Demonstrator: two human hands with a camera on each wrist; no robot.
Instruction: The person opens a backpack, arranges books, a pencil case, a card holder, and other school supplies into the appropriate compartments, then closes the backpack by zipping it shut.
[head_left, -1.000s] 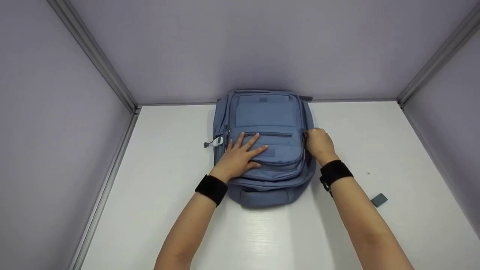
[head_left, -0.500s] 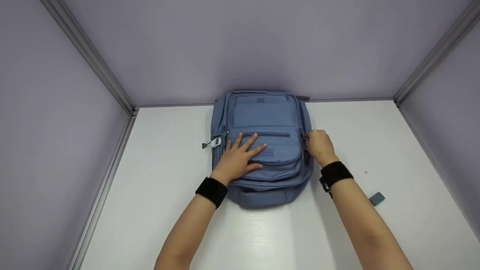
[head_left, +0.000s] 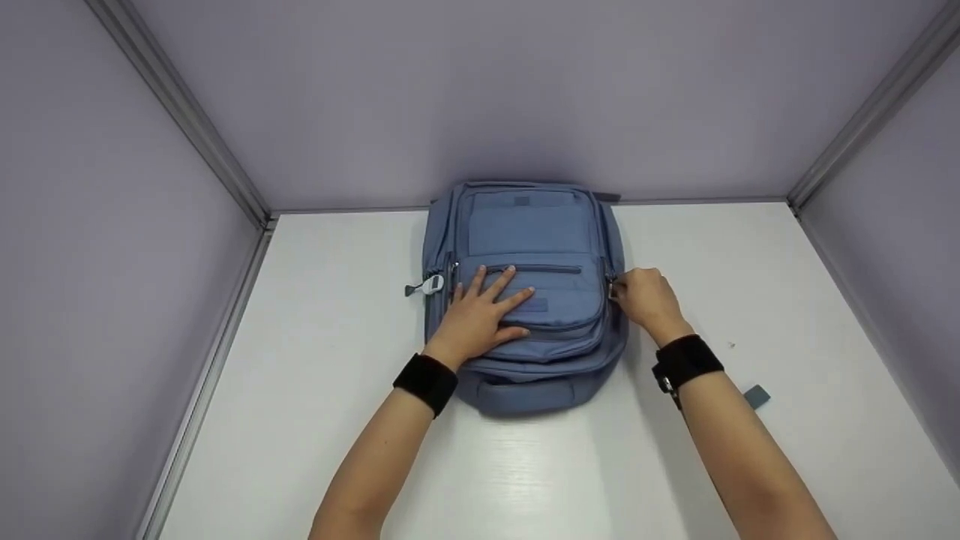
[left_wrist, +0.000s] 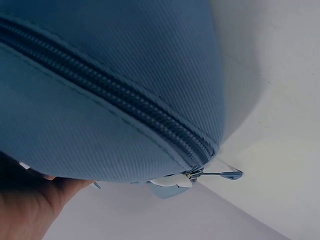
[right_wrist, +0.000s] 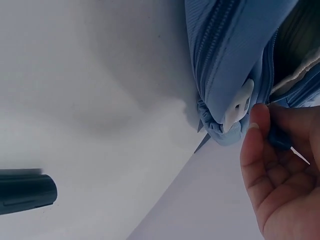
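Lilac walls (head_left: pixel 480 90) enclosed a white table (head_left: pixel 300 390); left hand (head_left: pixel 480 315) pressed flat on the backpack (head_left: pixel 529 225), right hand (head_left: pixel 645 296) pinched its zipper.

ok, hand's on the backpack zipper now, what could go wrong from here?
1. The right hand pinches the zipper pull at the backpack's side; the zipper curves near the corner, so it may snag.
2. The left hand only presses flat on the front pocket, so a hard tug could slide the bag on the smooth table.
3. The forearm passes close to the small gray block and might knock it.

A blue backpack (head_left: pixel 529 247) lies flat, front up, against the back wall.
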